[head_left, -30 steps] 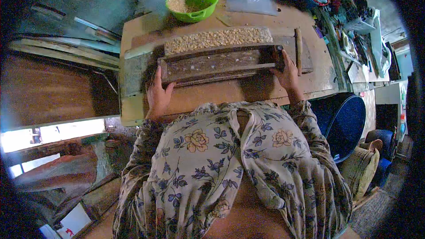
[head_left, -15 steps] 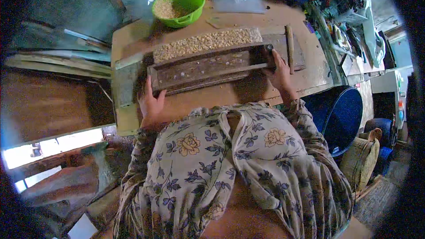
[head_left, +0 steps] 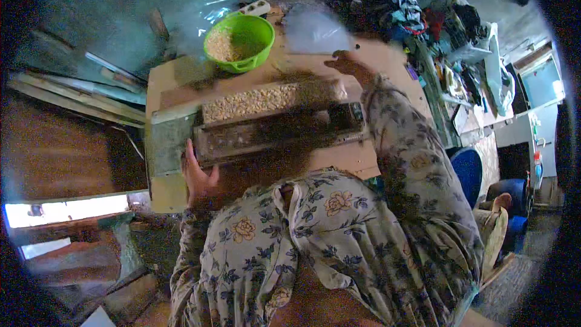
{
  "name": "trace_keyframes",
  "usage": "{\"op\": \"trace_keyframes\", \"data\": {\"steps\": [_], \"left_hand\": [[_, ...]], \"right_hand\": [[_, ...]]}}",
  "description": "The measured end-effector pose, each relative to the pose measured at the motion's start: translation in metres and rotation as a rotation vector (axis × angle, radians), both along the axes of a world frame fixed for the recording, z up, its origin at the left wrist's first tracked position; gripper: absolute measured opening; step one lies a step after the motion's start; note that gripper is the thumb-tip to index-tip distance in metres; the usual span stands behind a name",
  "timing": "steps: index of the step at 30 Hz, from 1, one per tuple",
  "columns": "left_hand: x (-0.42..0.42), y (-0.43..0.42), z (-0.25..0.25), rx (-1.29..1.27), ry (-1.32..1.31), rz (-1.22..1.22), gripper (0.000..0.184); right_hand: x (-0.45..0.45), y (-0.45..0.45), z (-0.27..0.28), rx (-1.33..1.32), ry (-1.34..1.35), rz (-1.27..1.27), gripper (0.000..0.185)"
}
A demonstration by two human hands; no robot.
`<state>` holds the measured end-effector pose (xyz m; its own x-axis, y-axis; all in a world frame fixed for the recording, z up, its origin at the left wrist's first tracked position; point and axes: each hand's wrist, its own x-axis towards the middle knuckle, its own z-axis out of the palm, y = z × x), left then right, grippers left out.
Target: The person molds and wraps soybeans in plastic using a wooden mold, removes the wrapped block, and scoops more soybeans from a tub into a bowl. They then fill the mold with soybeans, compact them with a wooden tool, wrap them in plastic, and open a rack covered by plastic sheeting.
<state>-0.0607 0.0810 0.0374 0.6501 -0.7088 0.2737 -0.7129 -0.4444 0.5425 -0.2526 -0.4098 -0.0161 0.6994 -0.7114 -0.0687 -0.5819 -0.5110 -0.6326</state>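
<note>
My left hand (head_left: 200,175) rests at the left end of a long dark wooden tray (head_left: 260,136), thumb and fingers apart against its end. Behind the tray lies a slab of pale nuts or grains (head_left: 248,102), its right part in shadow. My right hand (head_left: 350,65) is raised off the tray, beyond its right end, fingers apart and nothing visible in them. Near it lies a clear plastic bag (head_left: 318,30). A green bowl (head_left: 257,60) with pale grains stands at the back left.
The wooden table (head_left: 166,85) carries these things. Planks (head_left: 72,97) lean at the left. Clothes and clutter (head_left: 463,66) fill the right side, with a blue drum (head_left: 466,172) below and a power strip (head_left: 254,7) behind the bowl.
My right hand has let go of the tray's right end and moved up and away toward the back of the table. My left hand stays at the left end. The view has shifted.
</note>
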Motion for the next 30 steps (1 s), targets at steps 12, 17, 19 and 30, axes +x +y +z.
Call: {"op": "trace_keyframes", "data": {"steps": [12,17,19,30], "left_hand": [[0.044,0.025,-0.033,-0.487,0.471,-0.240,0.061],[0.009,-0.032,0.070,-0.429,0.232,0.006,0.048],[0.001,-0.072,0.092,-0.398,0.105,-0.169,0.051],[-0.061,-0.211,0.238,-0.381,-0.635,-0.622,0.049]], "right_hand": [[0.091,-0.029,-0.006,-0.522,0.595,0.498,0.022],[0.057,-0.041,0.147,-0.595,0.275,0.470,0.024],[0.031,-0.015,0.188,-0.688,0.062,0.437,0.022],[-0.035,0.162,0.297,0.441,-0.371,0.505,0.025]]}}
